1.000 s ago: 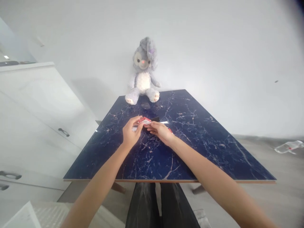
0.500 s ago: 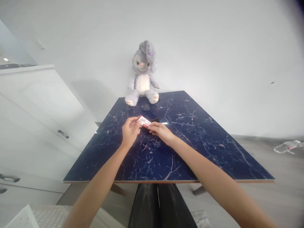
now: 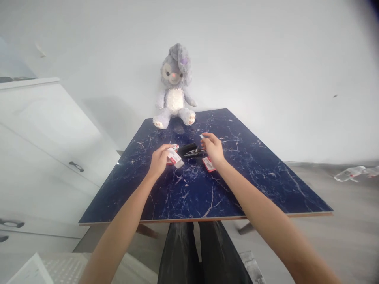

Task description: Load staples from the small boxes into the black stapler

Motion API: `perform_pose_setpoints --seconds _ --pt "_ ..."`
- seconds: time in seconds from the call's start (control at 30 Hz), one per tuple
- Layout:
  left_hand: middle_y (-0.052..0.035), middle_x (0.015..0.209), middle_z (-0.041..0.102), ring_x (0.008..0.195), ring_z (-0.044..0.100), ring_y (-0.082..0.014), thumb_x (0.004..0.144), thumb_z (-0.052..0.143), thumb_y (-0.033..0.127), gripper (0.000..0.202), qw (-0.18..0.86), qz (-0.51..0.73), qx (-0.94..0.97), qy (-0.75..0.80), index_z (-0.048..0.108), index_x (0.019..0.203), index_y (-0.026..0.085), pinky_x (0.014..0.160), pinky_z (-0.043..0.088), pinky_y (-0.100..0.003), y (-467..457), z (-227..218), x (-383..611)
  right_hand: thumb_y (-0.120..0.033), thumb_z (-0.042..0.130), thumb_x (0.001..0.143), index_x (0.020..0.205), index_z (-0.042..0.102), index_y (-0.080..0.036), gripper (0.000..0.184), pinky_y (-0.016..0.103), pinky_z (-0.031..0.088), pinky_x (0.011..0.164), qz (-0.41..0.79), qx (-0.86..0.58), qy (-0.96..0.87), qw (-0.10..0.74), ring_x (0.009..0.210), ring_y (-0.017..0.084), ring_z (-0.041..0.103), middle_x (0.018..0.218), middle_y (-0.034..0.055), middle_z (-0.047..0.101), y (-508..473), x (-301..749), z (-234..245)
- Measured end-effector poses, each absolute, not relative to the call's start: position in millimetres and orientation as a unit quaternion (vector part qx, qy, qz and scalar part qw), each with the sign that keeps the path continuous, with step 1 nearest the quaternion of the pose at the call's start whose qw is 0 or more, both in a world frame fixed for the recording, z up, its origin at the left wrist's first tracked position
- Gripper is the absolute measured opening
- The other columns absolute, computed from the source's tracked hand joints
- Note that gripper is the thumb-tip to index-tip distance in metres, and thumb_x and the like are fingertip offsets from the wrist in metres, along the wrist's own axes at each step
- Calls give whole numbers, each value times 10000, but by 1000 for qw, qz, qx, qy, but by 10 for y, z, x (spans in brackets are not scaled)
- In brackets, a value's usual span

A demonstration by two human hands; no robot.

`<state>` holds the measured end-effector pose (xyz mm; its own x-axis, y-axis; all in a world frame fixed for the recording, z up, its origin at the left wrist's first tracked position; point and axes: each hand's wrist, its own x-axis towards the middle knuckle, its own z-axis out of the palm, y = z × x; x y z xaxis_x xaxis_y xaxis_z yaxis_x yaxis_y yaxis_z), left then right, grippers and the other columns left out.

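Note:
My left hand [image 3: 160, 159] is closed around a small red-and-white cardboard box [image 3: 174, 157], tilted with its pale open end toward the lower right. Behind it, part of another red-and-white box shows by the fingertips. My right hand [image 3: 213, 149] pinches a small pale piece [image 3: 202, 136], mostly hidden by the fingers. Between the hands lies a black object [image 3: 187, 149] with a shiny metal strip, resembling an open stapler. One more red-and-white box [image 3: 209, 164] rests on the table below my right hand.
The dark blue marbled table [image 3: 183, 197] carries a grey plush toy [image 3: 175, 98] sitting at its back edge against the wall. A white cabinet [image 3: 44, 150] stands on the left. A clear plastic item [image 3: 351, 173] lies on the floor at right.
Both hands were together at one box; my right hand has moved away to the right with a small pale piece. The box in my left hand has tipped downward, and the black object is more exposed.

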<state>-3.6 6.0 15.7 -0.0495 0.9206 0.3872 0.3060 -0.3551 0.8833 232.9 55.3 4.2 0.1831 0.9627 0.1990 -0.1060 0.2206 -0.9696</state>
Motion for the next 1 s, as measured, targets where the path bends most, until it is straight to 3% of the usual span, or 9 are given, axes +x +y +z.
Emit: perform_pose_setpoints --seconds 0.13,0.33,0.47,0.67,0.8,1.0 --pt "12 713 672 592 577 -155 850 610 294 143 250 440 705 497 685 944 217 585 404 -243 -12 118 56 -421 597 744 1032 703 -179 391 286 519 628 454 -487 -415 621 673 154 630 792 32 681 744 2592 2" --pt "21 641 649 539 528 -149 792 699 352 130 228 345 777 475 672 845 236 573 359 -251 -21 111 65 -441 725 672 854 702 -178 321 290 537 665 454 -500 -381 631 670 151 631 744 28 685 839 2664 -149" --pt "-8 663 679 553 526 -160 795 689 355 120 197 327 798 466 703 760 241 554 332 -263 7 120 35 -384 768 648 857 725 -164 307 299 544 714 450 -500 -443 592 659 142 631 706 12 682 843 2631 -198" --pt "-25 748 725 562 539 -161 818 679 323 119 199 314 814 447 767 844 248 571 345 -269 -3 107 42 -212 764 629 853 741 -141 236 313 567 770 498 -483 -406 595 696 151 675 726 30 711 888 2675 -259" --pt "-27 805 748 617 587 -175 856 636 302 148 196 299 830 427 777 837 262 624 393 -270 -14 103 77 -211 783 617 976 758 -143 367 339 555 794 442 -529 -460 560 713 169 679 756 26 729 898 2736 -296" --pt "-38 805 752 614 596 -176 852 636 332 170 193 308 830 424 783 880 253 619 413 -274 -7 91 85 -244 673 777 913 775 -204 174 346 512 873 260 -533 -646 481 813 188 695 876 35 764 814 2717 -188"
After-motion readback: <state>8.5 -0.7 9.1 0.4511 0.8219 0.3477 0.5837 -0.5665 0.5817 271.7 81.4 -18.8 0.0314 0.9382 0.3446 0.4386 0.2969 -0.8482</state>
